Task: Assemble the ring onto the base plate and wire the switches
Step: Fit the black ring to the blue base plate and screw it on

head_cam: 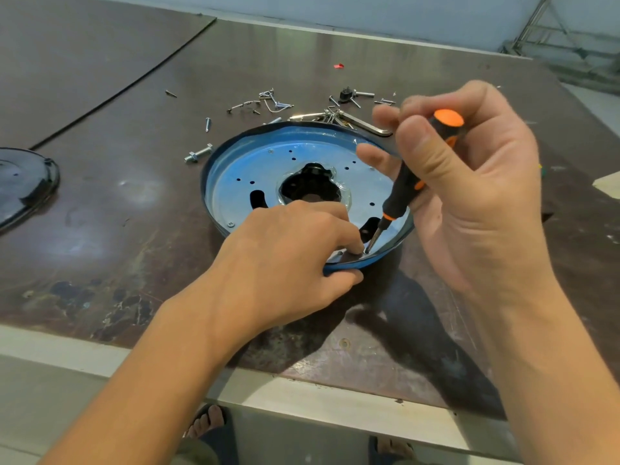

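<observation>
Plate: round blue-filmed metal base plate (302, 152) is laid flat on brown bench (134, 196).
Left grip (288, 250): near rim is pinched.
Right grip (469, 196): black-and-orange screwdriver (402, 186) is clasped, tip set at near rim.

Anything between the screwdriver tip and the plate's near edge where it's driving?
Nothing visible. The screwdriver in the right hand has its tip down at the base plate by the near rim. Fingertips of the left hand sit right beside the tip, not under it.
</observation>
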`<action>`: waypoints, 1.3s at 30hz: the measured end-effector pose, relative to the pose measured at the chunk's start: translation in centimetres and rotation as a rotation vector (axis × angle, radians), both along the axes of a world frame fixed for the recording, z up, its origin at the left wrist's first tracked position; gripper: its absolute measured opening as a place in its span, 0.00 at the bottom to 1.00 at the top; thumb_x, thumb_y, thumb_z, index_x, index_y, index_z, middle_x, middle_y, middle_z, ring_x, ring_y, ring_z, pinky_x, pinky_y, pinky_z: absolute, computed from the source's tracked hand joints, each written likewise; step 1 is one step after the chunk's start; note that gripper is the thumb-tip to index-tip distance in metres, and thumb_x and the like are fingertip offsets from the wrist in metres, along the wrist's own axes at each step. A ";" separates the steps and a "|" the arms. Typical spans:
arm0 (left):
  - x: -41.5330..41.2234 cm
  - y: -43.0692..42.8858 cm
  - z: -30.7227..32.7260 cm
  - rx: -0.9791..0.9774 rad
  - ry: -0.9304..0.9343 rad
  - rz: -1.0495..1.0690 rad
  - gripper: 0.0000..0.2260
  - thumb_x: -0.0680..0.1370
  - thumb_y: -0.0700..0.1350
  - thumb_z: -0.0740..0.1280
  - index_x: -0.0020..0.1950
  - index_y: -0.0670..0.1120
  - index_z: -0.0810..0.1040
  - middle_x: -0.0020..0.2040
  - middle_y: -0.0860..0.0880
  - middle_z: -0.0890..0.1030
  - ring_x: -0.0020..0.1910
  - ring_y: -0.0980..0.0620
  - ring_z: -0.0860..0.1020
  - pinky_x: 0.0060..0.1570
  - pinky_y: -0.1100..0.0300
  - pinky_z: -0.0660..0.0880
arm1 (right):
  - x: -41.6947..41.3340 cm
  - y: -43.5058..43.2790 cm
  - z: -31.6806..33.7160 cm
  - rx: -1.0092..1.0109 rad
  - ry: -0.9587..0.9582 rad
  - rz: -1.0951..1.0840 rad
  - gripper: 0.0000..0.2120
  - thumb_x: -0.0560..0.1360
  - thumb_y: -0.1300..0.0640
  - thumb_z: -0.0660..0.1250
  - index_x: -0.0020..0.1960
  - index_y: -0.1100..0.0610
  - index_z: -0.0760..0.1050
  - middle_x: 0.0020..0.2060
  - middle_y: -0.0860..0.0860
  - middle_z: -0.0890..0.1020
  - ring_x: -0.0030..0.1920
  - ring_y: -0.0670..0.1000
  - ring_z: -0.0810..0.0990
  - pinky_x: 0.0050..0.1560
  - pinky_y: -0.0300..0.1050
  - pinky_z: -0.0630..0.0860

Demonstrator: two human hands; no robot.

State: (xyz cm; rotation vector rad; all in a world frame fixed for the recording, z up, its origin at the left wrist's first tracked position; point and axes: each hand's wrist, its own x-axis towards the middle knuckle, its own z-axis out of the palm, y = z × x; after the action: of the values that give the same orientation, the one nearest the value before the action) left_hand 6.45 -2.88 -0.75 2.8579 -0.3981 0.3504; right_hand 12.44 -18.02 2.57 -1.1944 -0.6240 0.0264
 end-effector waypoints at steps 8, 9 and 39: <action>0.1 0.0 -0.1 0.008 -0.006 0.005 0.13 0.75 0.63 0.65 0.56 0.61 0.80 0.51 0.62 0.77 0.48 0.59 0.77 0.35 0.61 0.74 | 0.1 -0.2 0.1 0.040 0.054 0.162 0.12 0.83 0.55 0.56 0.55 0.62 0.75 0.40 0.53 0.78 0.42 0.53 0.74 0.46 0.50 0.73; 0.1 0.1 -0.1 0.007 -0.004 0.003 0.13 0.75 0.63 0.65 0.56 0.61 0.80 0.51 0.62 0.77 0.48 0.59 0.77 0.35 0.61 0.74 | 0.1 -0.3 0.1 0.020 0.033 0.160 0.09 0.82 0.58 0.58 0.55 0.61 0.75 0.42 0.53 0.79 0.45 0.53 0.76 0.49 0.51 0.76; 0.0 -0.1 -0.1 0.014 0.001 0.013 0.14 0.76 0.63 0.65 0.58 0.61 0.79 0.50 0.61 0.76 0.46 0.59 0.77 0.36 0.59 0.76 | 0.2 0.1 0.3 0.022 0.006 0.024 0.11 0.73 0.62 0.70 0.49 0.58 0.68 0.37 0.53 0.79 0.39 0.56 0.79 0.40 0.55 0.70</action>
State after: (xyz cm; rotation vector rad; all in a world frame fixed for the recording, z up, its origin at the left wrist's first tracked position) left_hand 6.49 -2.99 -0.89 2.8751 -0.3829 0.3499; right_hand 12.67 -17.91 2.89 -1.1653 -0.6318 0.0428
